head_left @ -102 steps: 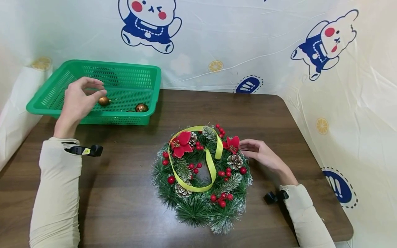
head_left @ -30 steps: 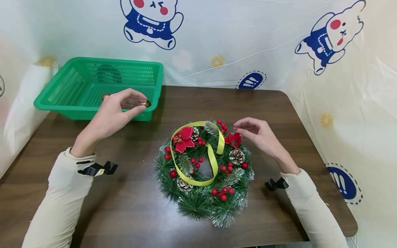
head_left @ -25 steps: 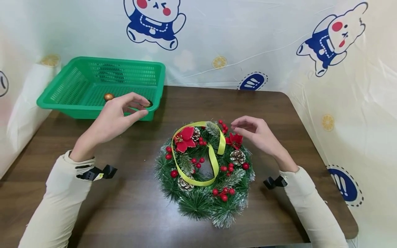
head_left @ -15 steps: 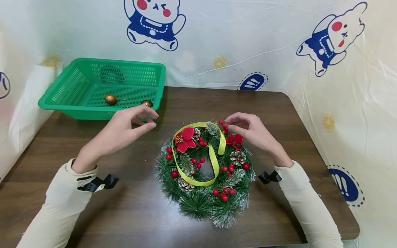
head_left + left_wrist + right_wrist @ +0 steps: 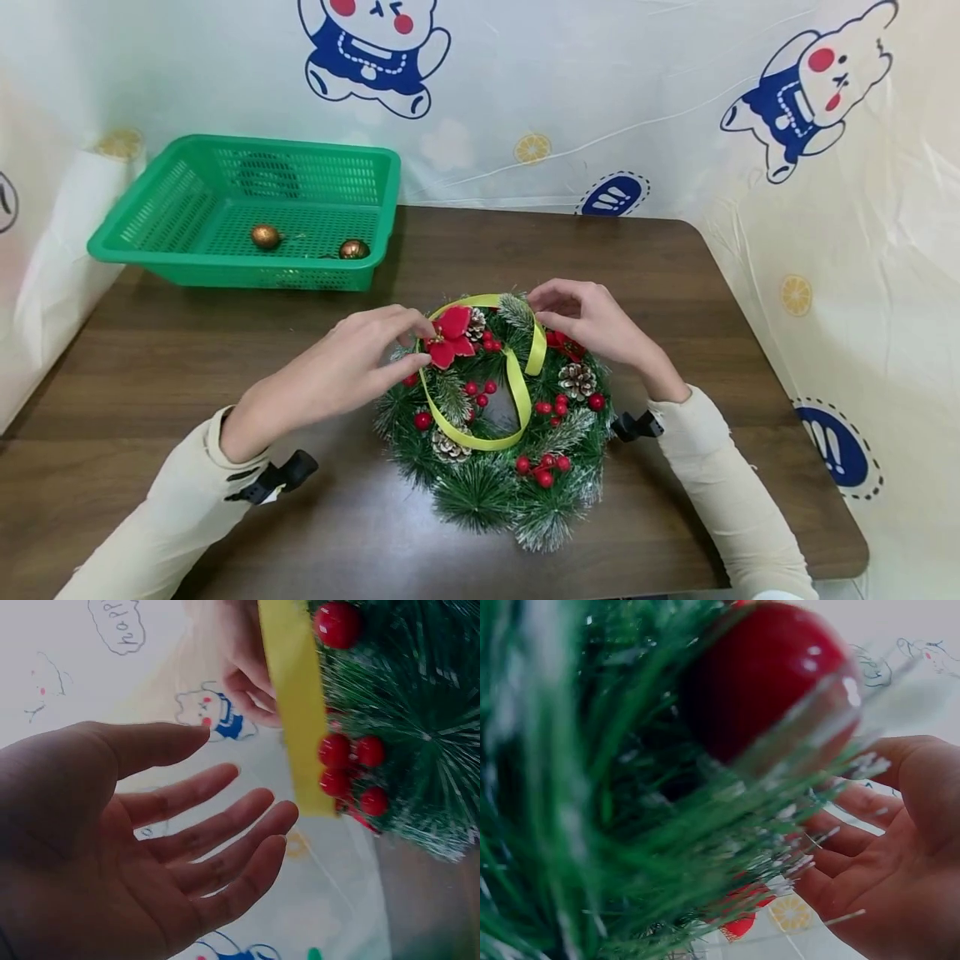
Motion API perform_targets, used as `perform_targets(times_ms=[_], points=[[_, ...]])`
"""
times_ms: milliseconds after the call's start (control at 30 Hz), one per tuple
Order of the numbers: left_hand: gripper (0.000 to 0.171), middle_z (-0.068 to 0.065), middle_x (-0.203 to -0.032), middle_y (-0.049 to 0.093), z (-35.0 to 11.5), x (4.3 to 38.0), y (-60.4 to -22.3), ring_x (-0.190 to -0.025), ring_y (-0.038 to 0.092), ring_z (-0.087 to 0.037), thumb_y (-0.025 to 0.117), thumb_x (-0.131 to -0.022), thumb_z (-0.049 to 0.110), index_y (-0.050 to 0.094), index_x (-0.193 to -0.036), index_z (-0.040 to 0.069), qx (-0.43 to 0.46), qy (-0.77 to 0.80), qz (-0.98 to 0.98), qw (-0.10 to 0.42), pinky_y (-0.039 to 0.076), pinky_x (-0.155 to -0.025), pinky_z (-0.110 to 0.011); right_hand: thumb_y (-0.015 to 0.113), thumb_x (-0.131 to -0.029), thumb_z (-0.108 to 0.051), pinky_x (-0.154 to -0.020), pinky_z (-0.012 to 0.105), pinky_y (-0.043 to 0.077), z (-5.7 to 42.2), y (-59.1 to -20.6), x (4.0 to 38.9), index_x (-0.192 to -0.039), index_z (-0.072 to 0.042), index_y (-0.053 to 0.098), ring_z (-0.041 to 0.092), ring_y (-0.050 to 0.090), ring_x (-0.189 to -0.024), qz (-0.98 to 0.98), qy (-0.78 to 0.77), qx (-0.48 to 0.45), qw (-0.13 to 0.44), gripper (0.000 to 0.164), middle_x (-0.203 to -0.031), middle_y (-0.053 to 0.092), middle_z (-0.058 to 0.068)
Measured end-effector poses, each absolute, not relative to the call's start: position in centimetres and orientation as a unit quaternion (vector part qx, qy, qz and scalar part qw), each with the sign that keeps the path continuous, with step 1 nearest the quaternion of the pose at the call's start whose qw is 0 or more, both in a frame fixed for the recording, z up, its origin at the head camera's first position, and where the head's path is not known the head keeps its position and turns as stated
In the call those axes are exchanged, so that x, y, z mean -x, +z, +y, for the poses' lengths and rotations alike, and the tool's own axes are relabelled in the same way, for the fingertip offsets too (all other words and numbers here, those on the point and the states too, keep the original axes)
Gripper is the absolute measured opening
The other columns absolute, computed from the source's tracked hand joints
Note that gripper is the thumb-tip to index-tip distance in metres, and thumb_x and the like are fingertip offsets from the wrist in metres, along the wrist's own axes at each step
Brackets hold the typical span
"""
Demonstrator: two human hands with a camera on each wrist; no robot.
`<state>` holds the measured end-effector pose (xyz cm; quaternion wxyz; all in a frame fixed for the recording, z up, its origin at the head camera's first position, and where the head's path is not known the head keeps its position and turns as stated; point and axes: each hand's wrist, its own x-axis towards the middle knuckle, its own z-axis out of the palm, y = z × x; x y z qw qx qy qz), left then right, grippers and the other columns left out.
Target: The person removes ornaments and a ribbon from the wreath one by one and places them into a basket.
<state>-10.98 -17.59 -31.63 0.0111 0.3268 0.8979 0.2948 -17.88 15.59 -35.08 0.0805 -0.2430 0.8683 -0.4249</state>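
A green Christmas wreath (image 5: 480, 496) with frosted tips, red berries (image 5: 543, 468), pine cones (image 5: 577, 380) and red poinsettia flowers (image 5: 453, 337) lies on the table. A yellow ribbon (image 5: 517, 400) loops loosely over it. My left hand (image 5: 330, 379) is at the wreath's left, fingertips overlapping the left poinsettia in the head view. In the left wrist view that hand (image 5: 172, 840) shows an empty palm with spread, relaxed fingers. My right hand (image 5: 596, 327) is over the upper right part, fingertips right by the ribbon's bend. The wreath partly hides its fingers in the right wrist view.
A green plastic basket (image 5: 247, 272) stands at the back left of the brown table (image 5: 600, 558), holding two bronze ball ornaments (image 5: 266, 236). A printed curtain (image 5: 600, 75) hangs behind the table and along its right side.
My left hand has moved from over the basket to the wreath's left side. My right hand has shifted left from the wreath's right edge toward the ribbon. The ribbon and wreath look unmoved.
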Motion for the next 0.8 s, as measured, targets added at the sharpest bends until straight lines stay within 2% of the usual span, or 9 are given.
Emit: perform_targets(times_ms=[133, 267, 367, 467, 633, 800], points=[[0.016, -0.002, -0.095, 0.070, -17.6, 11.9, -32.6, -0.081, 0.063, -0.013, 0.069, -0.095, 0.014, 0.068, -0.110, 0.007, -0.297, 0.327, 0.896, 0.031, 0.055, -0.073, -0.035, 0.068, -0.096, -0.015, -0.088, 0.040, 0.055, 15.4, -35.4, 17.9, -0.117, -0.014, 0.069, 0.015, 0.066, -0.097, 0.873, -0.413, 0.247, 0.076, 0.021, -0.107, 0.070, 0.001], [0.018, 0.002, -0.078, 0.066, -17.2, 12.4, -33.4, -0.063, 0.057, -0.011, 0.068, -0.095, 0.014, 0.065, -0.112, 0.006, -0.276, 0.340, 0.896, 0.069, 0.049, -0.059, -0.030, 0.068, -0.095, -0.013, -0.085, 0.041, 0.056, 15.2, -35.7, 18.0, -0.116, -0.011, 0.069, 0.016, 0.065, -0.093, 0.876, -0.404, 0.253, 0.074, 0.022, -0.106, 0.070, 0.002], [0.019, 0.003, -0.069, 0.060, -16.8, 12.4, -33.8, -0.054, 0.049, -0.011, 0.067, -0.094, 0.008, 0.064, -0.112, 0.005, -0.273, 0.333, 0.900, 0.078, 0.043, -0.056, -0.030, 0.068, -0.095, -0.012, -0.084, 0.041, 0.056, 15.1, -35.9, 18.1, -0.115, -0.010, 0.070, 0.017, 0.065, -0.091, 0.878, -0.400, 0.253, 0.070, 0.020, -0.104, 0.070, 0.004], [0.022, 0.004, -0.065, 0.056, -16.6, 12.4, -34.0, -0.052, 0.046, -0.010, 0.063, -0.090, -0.001, 0.064, -0.111, 0.005, -0.271, 0.326, 0.902, 0.075, 0.042, -0.056, -0.029, 0.069, -0.094, -0.010, -0.082, 0.040, 0.056, 15.0, -35.9, 18.0, -0.112, -0.010, 0.069, 0.018, 0.064, -0.090, 0.878, -0.403, 0.252, 0.061, 0.018, -0.102, 0.070, 0.005], [0.031, 0.002, -0.068, 0.057, -16.9, 12.5, -33.9, -0.054, 0.046, -0.011, 0.060, -0.086, -0.006, 0.063, -0.115, 0.004, -0.265, 0.335, 0.903, 0.046, 0.042, -0.055, -0.028, 0.069, -0.093, -0.007, -0.078, 0.038, 0.055, 14.9, -35.7, 17.8, -0.111, -0.010, 0.068, 0.018, 0.064, -0.088, 0.874, -0.416, 0.248, 0.042, 0.018, -0.099, 0.069, 0.006], [0.028, 0.001, -0.070, 0.058, -17.2, 12.8, -33.7, -0.057, 0.050, -0.013, 0.059, -0.088, -0.006, 0.064, -0.113, 0.005, -0.267, 0.372, 0.889, -0.026, 0.043, -0.054, -0.027, 0.068, -0.094, -0.004, -0.071, 0.030, 0.055, 15.1, -35.5, 17.7, -0.102, -0.010, 0.071, 0.016, 0.064, -0.080, 0.864, -0.438, 0.249, 0.006, 0.010, -0.096, 0.070, 0.002]])
